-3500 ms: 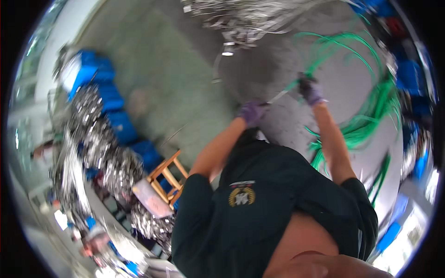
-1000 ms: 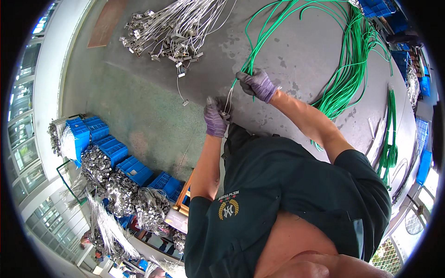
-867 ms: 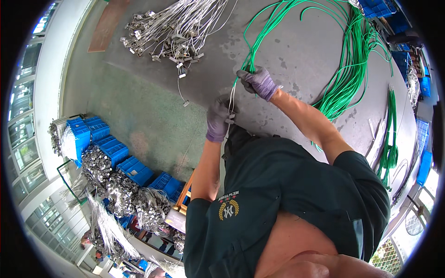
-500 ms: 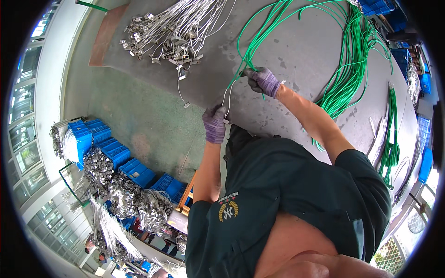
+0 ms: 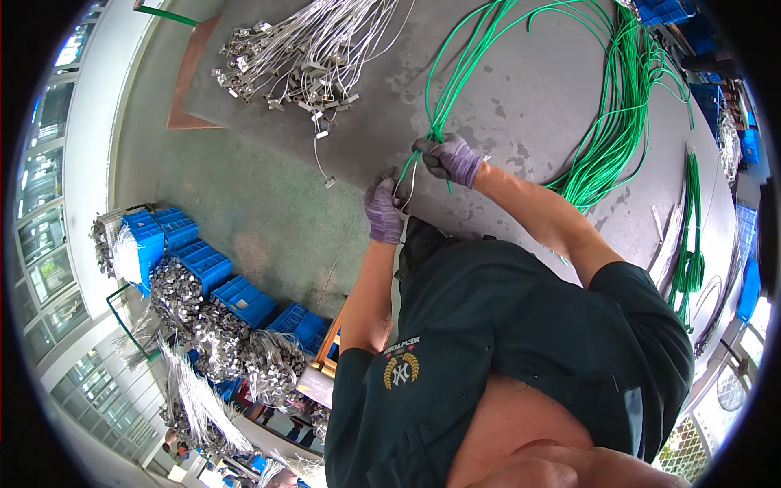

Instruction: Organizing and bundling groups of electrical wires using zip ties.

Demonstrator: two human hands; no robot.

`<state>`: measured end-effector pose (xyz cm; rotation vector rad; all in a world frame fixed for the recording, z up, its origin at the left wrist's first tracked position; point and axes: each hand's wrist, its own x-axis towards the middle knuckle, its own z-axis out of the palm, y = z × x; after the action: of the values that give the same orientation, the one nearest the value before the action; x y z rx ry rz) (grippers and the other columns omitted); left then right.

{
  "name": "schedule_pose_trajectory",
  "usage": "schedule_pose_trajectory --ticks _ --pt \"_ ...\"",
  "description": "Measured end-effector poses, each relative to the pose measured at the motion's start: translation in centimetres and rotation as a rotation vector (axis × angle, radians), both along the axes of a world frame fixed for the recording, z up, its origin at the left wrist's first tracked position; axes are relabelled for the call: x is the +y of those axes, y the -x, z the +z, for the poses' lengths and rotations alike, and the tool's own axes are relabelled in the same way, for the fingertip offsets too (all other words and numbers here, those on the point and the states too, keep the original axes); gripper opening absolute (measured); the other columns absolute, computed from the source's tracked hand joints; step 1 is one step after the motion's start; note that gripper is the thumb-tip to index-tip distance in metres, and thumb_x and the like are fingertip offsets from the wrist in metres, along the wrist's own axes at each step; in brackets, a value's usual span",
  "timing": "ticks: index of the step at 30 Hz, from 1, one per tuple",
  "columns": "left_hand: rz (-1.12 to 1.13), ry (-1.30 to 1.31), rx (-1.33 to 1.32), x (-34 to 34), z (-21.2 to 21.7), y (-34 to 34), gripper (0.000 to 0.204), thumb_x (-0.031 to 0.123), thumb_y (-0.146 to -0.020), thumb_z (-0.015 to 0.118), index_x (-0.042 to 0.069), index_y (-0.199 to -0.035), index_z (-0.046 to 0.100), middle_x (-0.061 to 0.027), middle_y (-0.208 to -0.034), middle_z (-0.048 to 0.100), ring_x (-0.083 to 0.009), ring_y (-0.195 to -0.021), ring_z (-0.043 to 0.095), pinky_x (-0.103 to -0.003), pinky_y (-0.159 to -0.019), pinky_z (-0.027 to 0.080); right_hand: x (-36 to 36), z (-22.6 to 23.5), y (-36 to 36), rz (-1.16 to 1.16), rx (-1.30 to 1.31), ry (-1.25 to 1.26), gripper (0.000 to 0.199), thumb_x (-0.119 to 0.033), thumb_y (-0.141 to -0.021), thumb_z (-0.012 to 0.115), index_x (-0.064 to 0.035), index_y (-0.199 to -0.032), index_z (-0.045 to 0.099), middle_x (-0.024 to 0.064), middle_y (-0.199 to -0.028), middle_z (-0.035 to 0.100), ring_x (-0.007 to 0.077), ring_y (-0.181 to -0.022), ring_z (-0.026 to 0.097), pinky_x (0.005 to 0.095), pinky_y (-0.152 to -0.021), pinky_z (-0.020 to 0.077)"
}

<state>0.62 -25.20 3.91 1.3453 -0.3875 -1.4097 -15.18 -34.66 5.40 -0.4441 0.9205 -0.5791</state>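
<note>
My right hand [image 5: 450, 159], in a purple and dark grey glove, is closed around several green wires [image 5: 462, 69] that arc up and away across the table. A short green tail sticks out below this fist. Just to the left and nearer me, my left hand [image 5: 384, 208], gloved the same way, is closed with its fingertips on a thin white wire [image 5: 412, 185]. This white wire bends between the two hands, and a green length also runs toward the left fingertips. Exactly what is pinched there is partly hidden by the glove.
On the grey table [image 5: 521, 122] lie a bundle of white wires with metal-ended connectors [image 5: 321, 77], a large green wire bundle [image 5: 610, 146] and a tied green coil [image 5: 690, 268]. Blue crates [image 5: 203, 264] and heaps of metal-ended wires [image 5: 215, 333] stand left, beyond the floor.
My right hand has come slightly down and nearer the left, drawing the green wires along. My left hand has shifted slightly right, and the white wire between them is now more bent.
</note>
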Motion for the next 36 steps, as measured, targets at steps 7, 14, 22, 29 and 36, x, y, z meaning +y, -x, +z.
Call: schedule_pose_trajectory --ticks 7,14,22,29,36 --pt "0.144 0.058 -0.074 -2.2 -1.1 0.5 0.039 0.035 -0.085 0.054 0.002 -0.102 0.061 -0.0016 -0.065 0.054 -0.0100 -0.051 0.049 -0.024 -0.045 0.039 1.1 0.3 -1.2 -0.010 0.050 -0.035 0.019 -0.020 -0.084 0.062 -0.0066 -0.074 0.053 0.0009 -0.049 0.043 0.0104 -0.036 0.039 0.0250 -0.033 0.0270" --pt "0.309 0.115 -0.281 -4.5 -2.4 1.1 0.024 0.030 -0.082 0.062 0.007 -0.088 0.062 0.0014 -0.066 0.050 -0.0080 -0.055 0.045 -0.024 -0.046 0.036 3.3 0.0 -2.0 0.212 0.170 0.134 0.029 -0.035 -0.085 0.059 -0.0060 -0.079 0.061 -0.0008 -0.052 0.044 0.0087 -0.038 0.038 0.0245 -0.035 0.0276" --pt "-0.035 -0.051 -0.680 -6.4 -3.8 0.7 0.033 0.036 -0.084 0.058 0.004 -0.090 0.061 -0.0095 -0.077 0.061 -0.0235 -0.066 0.057 -0.034 -0.061 0.045 1.8 -1.8 -1.0 0.293 0.337 0.153 0.031 -0.033 -0.085 0.058 -0.0037 -0.074 0.060 0.0027 -0.050 0.046 0.0112 -0.037 0.043 0.0265 -0.035 0.0320" --pt "-0.638 -0.135 -1.327 -11.8 -2.6 0.3 0.045 0.043 -0.084 0.050 0.003 -0.101 0.060 -0.0209 -0.097 0.062 -0.0384 -0.091 0.058 -0.044 -0.080 0.046 2.3 -5.7 1.1 0.408 0.523 0.256 0.031 -0.029 -0.086 0.055 0.0001 -0.074 0.060 0.0057 -0.051 0.051 0.0144 -0.038 0.047 0.0303 -0.036 0.0381" --pt "-0.983 -0.207 -1.440 -14.8 -2.6 1.8 0.035 0.033 -0.075 0.063 0.005 -0.095 0.061 -0.0217 -0.098 0.061 -0.0370 -0.095 0.058 -0.042 -0.081 0.048 2.2 -7.1 5.3 0.610 0.804 0.348 0.027 -0.027 -0.086 0.054 -0.0006 -0.086 0.061 0.0105 -0.057 0.055 0.0197 -0.047 0.054 0.0343 -0.046 0.0436"
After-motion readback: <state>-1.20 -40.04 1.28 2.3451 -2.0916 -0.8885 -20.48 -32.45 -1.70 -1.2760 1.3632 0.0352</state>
